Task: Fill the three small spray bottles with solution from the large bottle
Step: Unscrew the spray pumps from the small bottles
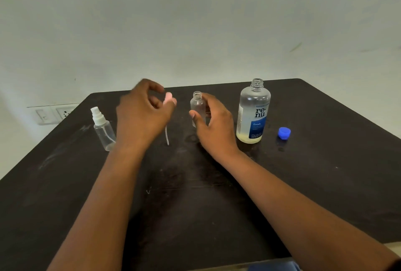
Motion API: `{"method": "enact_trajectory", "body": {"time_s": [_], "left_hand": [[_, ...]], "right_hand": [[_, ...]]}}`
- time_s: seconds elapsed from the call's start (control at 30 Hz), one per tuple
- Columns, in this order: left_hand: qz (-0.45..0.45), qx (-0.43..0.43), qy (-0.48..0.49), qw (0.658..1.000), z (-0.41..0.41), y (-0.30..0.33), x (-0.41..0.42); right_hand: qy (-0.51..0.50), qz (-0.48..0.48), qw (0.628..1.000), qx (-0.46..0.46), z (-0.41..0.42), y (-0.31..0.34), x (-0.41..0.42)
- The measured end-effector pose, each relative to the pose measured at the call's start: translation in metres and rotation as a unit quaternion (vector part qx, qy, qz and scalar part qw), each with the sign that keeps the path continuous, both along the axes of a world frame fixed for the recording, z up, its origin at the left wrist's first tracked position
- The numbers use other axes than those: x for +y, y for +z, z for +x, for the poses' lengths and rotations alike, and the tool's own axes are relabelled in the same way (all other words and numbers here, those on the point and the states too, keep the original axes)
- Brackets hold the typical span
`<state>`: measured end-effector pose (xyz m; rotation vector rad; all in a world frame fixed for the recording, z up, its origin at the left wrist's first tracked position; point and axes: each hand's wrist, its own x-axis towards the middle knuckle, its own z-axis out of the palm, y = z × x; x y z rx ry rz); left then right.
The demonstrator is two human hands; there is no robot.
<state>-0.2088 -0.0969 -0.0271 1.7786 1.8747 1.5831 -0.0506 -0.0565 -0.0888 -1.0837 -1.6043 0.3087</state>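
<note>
My left hand holds a spray pump head by its pinkish top, and its thin dip tube hangs down toward the table. My right hand wraps around a small clear spray bottle that stands upright with its neck uncapped. A second small spray bottle, with a white pump on, stands at the left, partly behind my left wrist. The large "renu fresh" bottle stands uncapped to the right, with a little yellowish liquid at its bottom. A third small bottle is not visible.
The blue cap of the large bottle lies on the dark table to the right of it. A wall socket sits on the wall behind the table's left corner. A blue object shows at the bottom edge.
</note>
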Motion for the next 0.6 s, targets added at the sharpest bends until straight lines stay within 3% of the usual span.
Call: {"method": "enact_trajectory", "body": {"time_s": [0.07, 0.17, 0.4, 0.6], "left_hand": [[-0.072, 0.098, 0.025, 0.992, 0.007, -0.006, -0.001], [-0.162, 0.173, 0.013, 0.971, 0.014, -0.014, 0.001], [-0.265, 0.218, -0.028, 0.939, 0.025, -0.019, -0.001], [-0.295, 0.238, -0.033, 0.925, 0.028, -0.022, -0.001]], "right_hand": [[0.005, -0.017, 1.000, 0.015, -0.001, 0.000, 0.001], [0.015, -0.036, 0.998, 0.039, -0.001, 0.000, 0.002], [0.056, -0.057, 0.997, 0.011, -0.005, -0.003, 0.003], [0.077, -0.080, 0.994, -0.016, -0.004, -0.005, 0.002]]}}
